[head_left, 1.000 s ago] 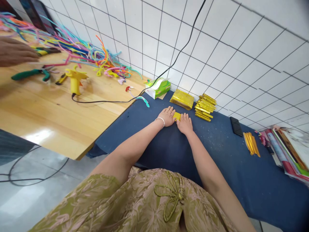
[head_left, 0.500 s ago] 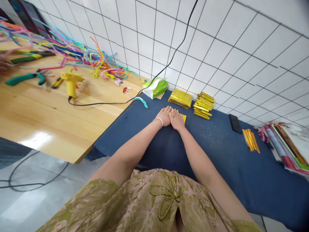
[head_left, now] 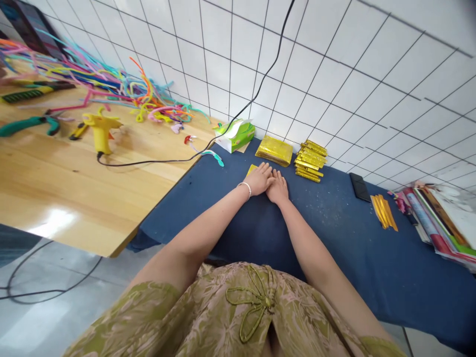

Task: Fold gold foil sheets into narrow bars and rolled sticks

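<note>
My left hand (head_left: pixel 259 179), with a bracelet at the wrist, lies flat over a small gold sheet (head_left: pixel 252 170) on the dark blue cloth. Only a corner of that sheet shows, at the upper left of the hand. Touching it on the right, my right hand (head_left: pixel 277 187) rests palm down with its fingers stretched forward. Whatever lies under the right hand is hidden. Just beyond both hands is a stack of gold sheets (head_left: pixel 274 150), and a pile of folded gold strips (head_left: pixel 311 160) sits to its right.
A green tissue box (head_left: pixel 237 137) stands by the wall. On the wooden table are a yellow glue gun (head_left: pixel 100 131) with a black cord, green-handled pliers (head_left: pixel 28 125) and colourful pipe cleaners (head_left: pixel 111 82). A phone (head_left: pixel 359 187), orange-gold strips (head_left: pixel 384 211) and books (head_left: pixel 435 223) lie right.
The gold sheet showed at the right of my right hand; now its corner shows at the left of my left hand. My right hand has drawn slightly back. The view has shifted slightly.
</note>
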Available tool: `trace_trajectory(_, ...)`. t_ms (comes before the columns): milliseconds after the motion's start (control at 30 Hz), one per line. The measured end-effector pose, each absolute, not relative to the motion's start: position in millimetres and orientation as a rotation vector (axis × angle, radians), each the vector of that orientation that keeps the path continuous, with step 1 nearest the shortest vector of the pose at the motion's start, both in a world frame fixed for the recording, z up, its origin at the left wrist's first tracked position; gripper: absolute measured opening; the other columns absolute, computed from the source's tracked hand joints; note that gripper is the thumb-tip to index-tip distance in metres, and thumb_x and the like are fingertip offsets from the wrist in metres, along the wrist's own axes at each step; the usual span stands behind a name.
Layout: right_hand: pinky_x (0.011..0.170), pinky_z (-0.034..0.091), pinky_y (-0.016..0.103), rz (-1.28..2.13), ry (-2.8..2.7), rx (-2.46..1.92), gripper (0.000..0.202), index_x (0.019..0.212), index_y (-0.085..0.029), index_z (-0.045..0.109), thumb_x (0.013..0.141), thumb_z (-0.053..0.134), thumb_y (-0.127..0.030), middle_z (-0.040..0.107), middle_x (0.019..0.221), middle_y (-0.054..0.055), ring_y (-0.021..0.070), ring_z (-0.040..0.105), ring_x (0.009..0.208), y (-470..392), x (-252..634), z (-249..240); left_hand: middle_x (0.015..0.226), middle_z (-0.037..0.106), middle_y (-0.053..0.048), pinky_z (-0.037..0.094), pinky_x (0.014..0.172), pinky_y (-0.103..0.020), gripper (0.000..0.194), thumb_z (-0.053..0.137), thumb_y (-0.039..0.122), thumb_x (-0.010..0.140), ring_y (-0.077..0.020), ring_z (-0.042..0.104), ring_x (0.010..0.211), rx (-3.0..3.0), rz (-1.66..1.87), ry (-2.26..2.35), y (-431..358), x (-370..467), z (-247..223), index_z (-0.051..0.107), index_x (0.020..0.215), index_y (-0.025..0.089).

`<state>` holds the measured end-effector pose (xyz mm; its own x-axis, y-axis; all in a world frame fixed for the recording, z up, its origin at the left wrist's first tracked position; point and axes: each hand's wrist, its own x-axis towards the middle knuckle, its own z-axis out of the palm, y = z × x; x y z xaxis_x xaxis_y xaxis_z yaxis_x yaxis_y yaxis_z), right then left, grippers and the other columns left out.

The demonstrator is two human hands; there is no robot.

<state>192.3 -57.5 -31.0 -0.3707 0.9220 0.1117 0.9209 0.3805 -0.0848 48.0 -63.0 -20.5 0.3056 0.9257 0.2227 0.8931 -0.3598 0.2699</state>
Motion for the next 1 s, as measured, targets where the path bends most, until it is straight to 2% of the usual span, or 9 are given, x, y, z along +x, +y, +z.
trace_trajectory(100,0.115,0.013,0.042,0.025,-2.503,-1.687,0.059,0.151,-0.020,0.015,0.095,0.020,-0.038,0.014,0.159,0.005,0.0212,0.008,0.145,-56.2,193.7,-31.8,0.154,0.026,-0.011,0.019,0.116,-0.038,0.070,0.013,0.055,0.095,-0.0234,0.020,0.144,2.418,0.433,1.631,-60.2,56.3,-24.8,0.023,0.149,0.011)
trace_trajectory(200,0.115,0.013,0.043,0.021,-2.490,-1.693,0.058,0.150,-0.019,0.018,0.095,0.017,-0.038,0.014,0.158,0.006,0.0213,0.009,0.145,-55.8,192.2,-32.6,0.154,0.026,-0.010,0.017,0.116,-0.041,0.072,0.013,0.059,0.094,-0.0244,0.018,0.144,2.398,0.425,1.659,-58.8,50.3,-31.7,0.025,0.149,0.013)
trace_trajectory(333,0.115,0.012,0.045,0.011,-2.446,-1.732,0.060,0.149,-0.015,0.021,0.094,0.017,-0.038,0.018,0.157,0.009,0.0227,0.010,0.145,-58.5,191.3,-32.9,0.155,0.024,-0.009,0.015,0.117,-0.042,0.066,0.017,0.052,0.095,-0.0246,0.015,0.145,2.407,0.416,1.780,-60.8,37.5,-38.2,0.031,0.147,0.013)
trace_trajectory(600,0.114,0.013,0.049,0.019,-2.335,-1.864,0.062,0.147,-0.011,0.026,0.092,0.024,-0.040,0.020,0.156,0.013,0.0266,0.014,0.144,-65.8,208.0,-30.1,0.154,0.024,-0.013,0.015,0.115,-0.044,0.064,0.025,0.045,0.093,-0.0280,0.014,0.144,2.361,0.449,1.924,-67.1,37.9,-37.5,0.031,0.146,0.009)
trace_trajectory(733,0.115,0.008,0.047,-0.091,-2.340,-1.776,0.064,0.147,-0.008,0.025,0.090,0.031,-0.037,0.011,0.158,0.014,0.0261,0.004,0.146,-67.9,201.9,-18.0,0.155,0.024,-0.011,0.014,0.115,-0.045,0.063,0.025,0.045,0.092,-0.0278,0.015,0.144,2.353,0.441,1.930,-67.4,38.1,-37.0,0.031,0.146,0.012)
trace_trajectory(800,0.116,0.008,0.043,-0.153,-2.370,-1.634,0.063,0.147,-0.009,0.024,0.092,0.028,-0.039,0.009,0.158,0.012,0.0242,0.002,0.146,-66.9,188.2,-13.2,0.155,0.023,-0.010,0.014,0.116,-0.045,0.062,0.025,0.043,0.092,-0.0272,0.014,0.145,2.352,0.420,1.919,-66.7,36.5,-37.7,0.030,0.147,0.014)
trace_trajectory(900,0.116,0.013,0.039,-0.067,-2.451,-1.506,0.062,0.147,-0.012,0.027,0.096,0.015,-0.045,0.017,0.157,0.010,0.0221,0.010,0.145,-61.0,163.0,-12.4,0.156,0.020,-0.009,0.013,0.116,-0.044,0.064,0.030,0.040,0.091,-0.0270,0.012,0.145,2.366,0.387,1.880,-66.0,33.4,-37.7,0.024,0.149,0.016)
trace_trajectory(1000,0.114,0.019,0.039,0.105,-2.524,-1.510,0.064,0.149,-0.018,0.022,0.096,0.003,-0.048,0.025,0.155,0.007,0.0196,0.019,0.143,-52.8,150.2,-16.9,0.156,0.020,-0.010,0.013,0.116,-0.045,0.066,0.032,0.040,0.090,-0.0280,0.011,0.145,2.387,0.392,1.839,-66.7,32.1,-35.7,0.020,0.150,0.015)
